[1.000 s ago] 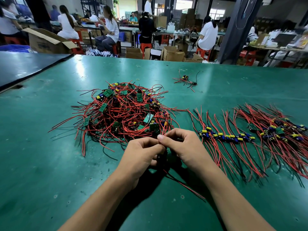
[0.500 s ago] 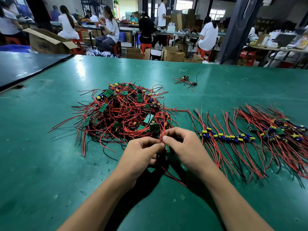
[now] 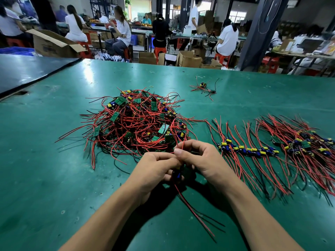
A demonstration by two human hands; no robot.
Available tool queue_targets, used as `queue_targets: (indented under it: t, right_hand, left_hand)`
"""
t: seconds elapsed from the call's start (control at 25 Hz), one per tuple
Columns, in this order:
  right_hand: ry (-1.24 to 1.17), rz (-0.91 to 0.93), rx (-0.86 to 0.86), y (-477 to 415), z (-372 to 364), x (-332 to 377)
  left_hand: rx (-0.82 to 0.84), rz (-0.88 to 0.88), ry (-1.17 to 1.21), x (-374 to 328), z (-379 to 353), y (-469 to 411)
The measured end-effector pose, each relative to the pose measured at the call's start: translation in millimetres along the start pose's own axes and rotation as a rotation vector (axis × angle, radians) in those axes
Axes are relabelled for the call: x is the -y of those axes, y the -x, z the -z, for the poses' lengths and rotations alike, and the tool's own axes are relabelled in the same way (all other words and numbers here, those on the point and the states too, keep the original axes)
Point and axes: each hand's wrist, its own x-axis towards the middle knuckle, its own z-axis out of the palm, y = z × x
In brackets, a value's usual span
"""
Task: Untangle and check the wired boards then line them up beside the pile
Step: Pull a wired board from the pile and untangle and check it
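Note:
A tangled pile (image 3: 137, 127) of small green boards with red and black wires lies on the green table (image 3: 45, 178). Just in front of it, my left hand (image 3: 154, 171) and my right hand (image 3: 201, 160) meet and together hold one wired board (image 3: 178, 174), mostly hidden between the fingers. Its red and black wires (image 3: 195, 214) trail toward me, and a short red end sticks up by my right thumb. To the right lies a row of lined-up boards (image 3: 248, 150) with yellow and blue parts, wires spread out.
A denser batch of boards (image 3: 306, 145) lies at the far right. A small separate bundle (image 3: 204, 87) sits farther back on the table. A dark mat (image 3: 27, 71) covers the left rear corner. Behind the table, people sit at benches among cardboard boxes (image 3: 52, 44).
My hands have stayed in place while working the board. Its trailing wires have swung and now reach farther toward me. A person in the background has walked right.

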Motion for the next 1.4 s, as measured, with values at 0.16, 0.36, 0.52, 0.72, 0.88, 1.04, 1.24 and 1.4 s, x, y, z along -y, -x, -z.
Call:
queue_targets:
  t: [0.16,0.36,0.52,0.72,0.88,1.04,1.24,1.4]
  right_hand:
    - [-0.006,-0.070,0.046,0.2,-2.8,-0.9]
    - [0.165,-0.045,0.034,-3.1,-6.5,-1.3]
    - [0.246,-0.095,-0.020,-5.2,-7.3,-3.3]
    - [0.233,-0.073,0.013,-4.3,-9.2,-1.2]
    - [0.159,-0.076,0.076,-2.2,-9.0,-2.2]
    - [0.092,-0.087,0.091,-1.8,-7.7,-5.3]
    - [0.037,-0.147,0.095,-1.9,-4.3,-6.6]
    - [0.063,-0.126,0.017,-3.2,0.0,-5.5]
  left_hand:
    - [0.047,-0.012,-0.066,2.4,-0.5,0.5]
    - [-0.003,-0.030,-0.070,0.2,-4.4,1.5]
    - [-0.037,-0.041,-0.125,3.8,-8.5,0.2]
    - [0.016,-0.054,-0.040,2.8,-6.9,2.0]
    - [0.006,-0.100,-0.015,3.2,-7.6,1.6]
    - [0.023,-0.106,-0.045,3.7,-5.7,1.7]
    - [0.078,-0.040,-0.052,0.5,-2.6,3.7]
    - [0.136,0.017,-0.049,-0.7,0.1,4.0]
